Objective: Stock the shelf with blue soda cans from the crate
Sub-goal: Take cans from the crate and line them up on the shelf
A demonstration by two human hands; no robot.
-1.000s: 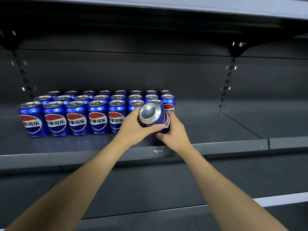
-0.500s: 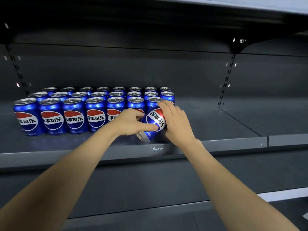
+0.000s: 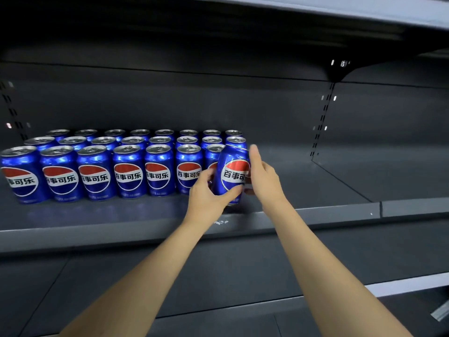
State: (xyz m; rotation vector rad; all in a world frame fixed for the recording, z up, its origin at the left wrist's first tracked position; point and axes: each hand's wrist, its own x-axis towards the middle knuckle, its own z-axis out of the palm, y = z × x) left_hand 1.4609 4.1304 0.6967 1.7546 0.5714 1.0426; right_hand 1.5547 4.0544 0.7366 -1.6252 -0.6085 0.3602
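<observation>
- We are placing one can at the right end of the front row on the shelf; we judge this the set-down step, with the can nearly in its slot.
- Our left hand grips the can low down, thumb curled across its front near the base and fingers wrapped behind its left side.
- Our right hand lies against the can's right side with fingers straight and together, pointing up, steadying and not clasping.
- The can leans a little, top tipped left toward its neighbour; its base is hidden by the left hand, so we cannot tell whether it touches the shelf floor.
- Its label faces us, like the labels along the front row.
- Next, we judge, the can must be brought upright, its base seated flat, and nudged flush with the can beside it, label forward; then both hands let go without knocking the row.
- The risk as we see it: a tilted release could rock the can into its neighbours.
- The shelf holds three rows of cans, packed close at the left; the back rows show mostly tops.
- To the right of the held can the shelf has room for more.
- No crate is in view.
</observation>
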